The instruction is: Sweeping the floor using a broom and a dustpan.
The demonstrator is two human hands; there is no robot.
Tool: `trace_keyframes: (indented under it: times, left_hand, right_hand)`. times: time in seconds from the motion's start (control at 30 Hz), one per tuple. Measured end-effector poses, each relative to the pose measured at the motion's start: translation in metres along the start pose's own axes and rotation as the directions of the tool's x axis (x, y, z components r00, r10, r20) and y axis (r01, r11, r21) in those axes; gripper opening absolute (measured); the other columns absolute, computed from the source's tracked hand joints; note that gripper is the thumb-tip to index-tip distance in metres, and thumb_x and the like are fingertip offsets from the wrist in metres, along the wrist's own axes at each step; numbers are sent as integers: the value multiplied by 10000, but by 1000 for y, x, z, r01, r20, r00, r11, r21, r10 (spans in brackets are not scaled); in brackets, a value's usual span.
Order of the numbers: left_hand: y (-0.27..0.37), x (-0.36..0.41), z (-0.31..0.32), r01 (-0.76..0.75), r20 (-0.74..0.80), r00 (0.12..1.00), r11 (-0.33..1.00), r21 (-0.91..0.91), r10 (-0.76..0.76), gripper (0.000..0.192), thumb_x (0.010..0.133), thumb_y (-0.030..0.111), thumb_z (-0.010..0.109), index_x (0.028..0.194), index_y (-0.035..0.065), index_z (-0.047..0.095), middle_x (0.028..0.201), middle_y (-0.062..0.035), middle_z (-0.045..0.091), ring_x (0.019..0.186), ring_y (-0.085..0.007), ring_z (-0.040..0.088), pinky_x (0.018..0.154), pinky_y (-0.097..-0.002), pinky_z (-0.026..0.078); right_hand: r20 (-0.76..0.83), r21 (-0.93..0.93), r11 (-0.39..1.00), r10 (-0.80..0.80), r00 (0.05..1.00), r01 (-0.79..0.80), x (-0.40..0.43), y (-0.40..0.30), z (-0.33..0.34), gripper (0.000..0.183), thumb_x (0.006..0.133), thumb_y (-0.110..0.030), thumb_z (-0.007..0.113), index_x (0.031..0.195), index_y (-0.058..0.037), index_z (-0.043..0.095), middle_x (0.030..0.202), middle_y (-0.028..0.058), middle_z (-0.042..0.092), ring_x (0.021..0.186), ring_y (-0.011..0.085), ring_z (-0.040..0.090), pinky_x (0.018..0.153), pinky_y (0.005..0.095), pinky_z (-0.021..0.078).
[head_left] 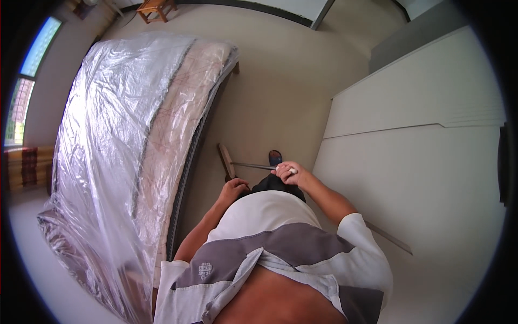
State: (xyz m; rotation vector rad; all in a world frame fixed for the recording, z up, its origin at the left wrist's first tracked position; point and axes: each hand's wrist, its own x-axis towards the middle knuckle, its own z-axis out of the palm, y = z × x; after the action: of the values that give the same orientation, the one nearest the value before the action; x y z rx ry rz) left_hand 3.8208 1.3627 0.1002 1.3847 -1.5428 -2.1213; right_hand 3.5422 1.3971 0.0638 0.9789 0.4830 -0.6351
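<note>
My right hand (289, 172) is wrapped around the white upper end of a long thin handle. The handle belongs to a broom or mop (226, 158); its narrow, pale-topped head is on the floor beside the bed, and which tool it is I cannot tell. At my left thigh, my left hand (234, 189) hangs with bent fingers, close to the near end of that head. Its palm is hidden, so whether it holds anything does not show. One sandalled foot (275, 157) shows just beyond my right hand.
A bed (121, 121) draped in clear plastic sheeting runs along my left. On my right stands a large pale cabinet (384, 162). Bare floor (275, 101) stretches between them toward a doorway. A wooden stool (156, 9) stands beyond the bed, and a window (30, 81) is at far left.
</note>
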Motion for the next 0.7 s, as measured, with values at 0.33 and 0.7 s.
trace_keyframes:
  times: [0.33,0.7]
  left_hand:
    - [27,47,73,3,-166,986,985,-173,-32,231,768,116,486,932,-31,554,784,-100,610,751,-146,575,694,-240,443]
    - [39,57,84,-77,-320,947,984,-163,21,210,769,105,477,909,-34,549,771,-90,612,723,-141,583,689,-234,448]
  right_hand:
    - [-301,-328,918,-326,896,223,-167,-164,86,210,807,-101,433,944,52,387,530,-36,399,356,17,373,278,152,247]
    - [-167,-772,562,-630,758,297,-126,-178,84,284,752,-116,423,500,-165,302,400,-84,338,330,38,321,321,195,246]
